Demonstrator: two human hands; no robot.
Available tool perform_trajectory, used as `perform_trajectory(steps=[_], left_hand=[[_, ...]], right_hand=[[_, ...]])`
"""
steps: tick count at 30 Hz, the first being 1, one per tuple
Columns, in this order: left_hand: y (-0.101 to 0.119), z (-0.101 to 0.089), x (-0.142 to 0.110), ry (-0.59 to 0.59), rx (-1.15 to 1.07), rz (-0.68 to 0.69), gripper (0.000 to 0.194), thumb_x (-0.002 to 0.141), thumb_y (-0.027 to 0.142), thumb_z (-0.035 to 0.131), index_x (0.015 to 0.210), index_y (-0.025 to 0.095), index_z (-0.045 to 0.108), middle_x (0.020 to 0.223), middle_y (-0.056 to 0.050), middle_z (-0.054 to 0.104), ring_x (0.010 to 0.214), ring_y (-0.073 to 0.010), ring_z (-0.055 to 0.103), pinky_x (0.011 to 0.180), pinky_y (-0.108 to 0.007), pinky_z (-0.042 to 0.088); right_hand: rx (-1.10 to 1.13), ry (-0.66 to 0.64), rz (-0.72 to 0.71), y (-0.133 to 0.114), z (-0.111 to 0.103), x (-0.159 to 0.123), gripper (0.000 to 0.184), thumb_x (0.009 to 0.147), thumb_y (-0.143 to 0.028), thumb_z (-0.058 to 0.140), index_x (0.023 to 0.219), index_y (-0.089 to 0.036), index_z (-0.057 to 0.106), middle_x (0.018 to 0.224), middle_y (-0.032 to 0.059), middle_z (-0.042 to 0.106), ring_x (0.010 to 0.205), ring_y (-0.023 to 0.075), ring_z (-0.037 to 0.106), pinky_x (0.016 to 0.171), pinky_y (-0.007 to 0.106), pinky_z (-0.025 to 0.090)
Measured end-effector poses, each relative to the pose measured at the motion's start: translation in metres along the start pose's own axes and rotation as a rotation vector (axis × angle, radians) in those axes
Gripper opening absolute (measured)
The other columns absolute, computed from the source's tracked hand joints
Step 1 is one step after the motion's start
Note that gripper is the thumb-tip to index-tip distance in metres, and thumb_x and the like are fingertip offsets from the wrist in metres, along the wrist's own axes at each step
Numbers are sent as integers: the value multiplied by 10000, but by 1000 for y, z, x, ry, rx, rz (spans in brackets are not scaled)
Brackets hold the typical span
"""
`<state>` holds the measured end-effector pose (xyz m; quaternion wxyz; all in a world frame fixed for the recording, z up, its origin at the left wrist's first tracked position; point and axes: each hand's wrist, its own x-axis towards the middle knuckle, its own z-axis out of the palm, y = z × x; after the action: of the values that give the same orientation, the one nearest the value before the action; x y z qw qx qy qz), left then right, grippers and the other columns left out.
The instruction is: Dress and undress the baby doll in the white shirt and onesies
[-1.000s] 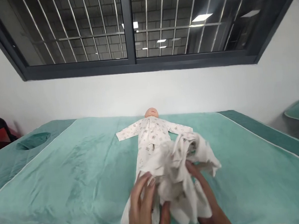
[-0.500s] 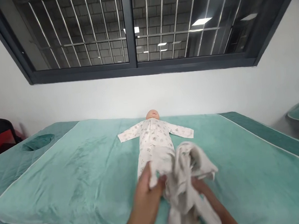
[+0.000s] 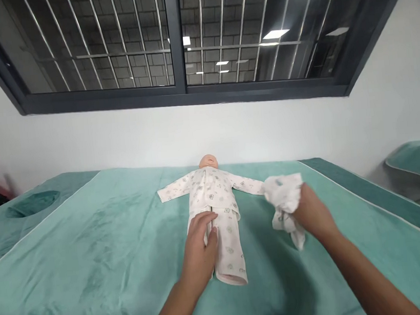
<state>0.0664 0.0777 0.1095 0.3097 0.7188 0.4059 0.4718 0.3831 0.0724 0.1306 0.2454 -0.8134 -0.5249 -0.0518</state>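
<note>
A baby doll [image 3: 208,161] lies on its back, dressed in a white printed long-sleeved top [image 3: 212,184] with the arms spread. White printed trousers [image 3: 229,246] extend from under the top toward me. My left hand [image 3: 202,241] is over the trousers' left leg, thumb and fingers apart and slightly curled; it holds nothing. Whether it touches the cloth I cannot tell. To the right, my right hand [image 3: 310,210] grips a bunched white printed cloth [image 3: 283,195], raised above the bed near the end of the doll's right-hand sleeve. The cloth's exact kind cannot be made out.
A green plush sheet [image 3: 103,245] with pale piping covers the bed, which has a round hole [image 3: 33,204] at the left. Behind stands a white wall with a dark-framed barred window [image 3: 180,94]. Another green-covered surface [image 3: 419,161] is at the right edge.
My right hand has carried the bunched cloth away from the trousers, up and to the right. The left hand has let go of the cloth and moved over the trousers, which now show plainly.
</note>
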Motion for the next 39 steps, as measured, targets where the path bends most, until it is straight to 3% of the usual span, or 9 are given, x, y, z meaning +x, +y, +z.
perform_trajectory(steps=[5,11,14,19,21,23,26,32,39], left_hand=[[-32,-3,5,38,97,-1,311,927,207,403,1165,232,601,1247,-72,587,1190,-204,521,1048,-420,402],[-59,-18,14,95,115,-50,283,933,247,404,1131,222,605,1210,-68,601,1148,-197,546,1018,-390,416],[-71,-21,36,104,112,-62,265,925,256,417,1105,216,609,1181,-61,613,1122,-194,558,998,-372,421],[-79,-9,107,159,62,-5,253,886,217,457,1062,192,637,1146,-70,639,1088,-191,575,952,-344,447],[-80,-1,144,165,15,6,264,874,207,466,1065,181,647,1149,-73,648,1085,-193,580,950,-339,451],[-84,8,178,157,-45,-20,277,860,197,473,1058,164,665,1141,-79,663,1077,-201,589,962,-347,449],[-99,20,216,138,-116,-63,315,838,160,463,1070,144,676,1143,-86,673,1078,-199,597,1002,-359,432],[-133,26,237,23,-64,-44,375,817,83,405,1048,138,695,1167,-87,644,1124,-181,574,1051,-326,391],[-135,26,243,-90,73,-30,485,782,38,358,1108,188,683,1213,-65,610,1197,-208,502,1094,-375,331]], right_hand=[[-296,-167,-43,9,46,-8,479,844,-340,501,1291,-168,475,1196,191,550,1082,345,549,828,439,436],[-202,-166,-99,18,31,-8,708,758,-473,590,1372,-175,402,1455,189,358,1278,383,413,970,512,403],[-39,-81,-178,-10,18,-14,612,809,-404,544,1360,-172,415,1507,156,301,1361,346,326,1041,479,377],[316,-32,-371,-98,30,-10,356,893,-367,467,1222,-236,504,1360,94,493,1280,257,443,1040,416,394],[371,-51,-446,-133,47,9,300,912,-339,439,1174,-218,518,1257,99,554,1193,238,506,988,393,422],[371,-103,-419,-161,67,38,270,929,-334,405,1134,-202,521,1161,91,589,1034,208,582,866,345,467],[167,-145,-338,-194,97,84,310,942,-420,369,1070,-193,537,1094,97,603,885,220,609,740,340,455],[-45,-346,-273,-222,131,137,364,889,-475,428,1011,-170,582,909,117,644,814,255,605,672,331,420],[53,-315,-325,-207,142,154,281,876,-326,369,703,-201,552,743,50,609,660,172,503,582,278,320]])
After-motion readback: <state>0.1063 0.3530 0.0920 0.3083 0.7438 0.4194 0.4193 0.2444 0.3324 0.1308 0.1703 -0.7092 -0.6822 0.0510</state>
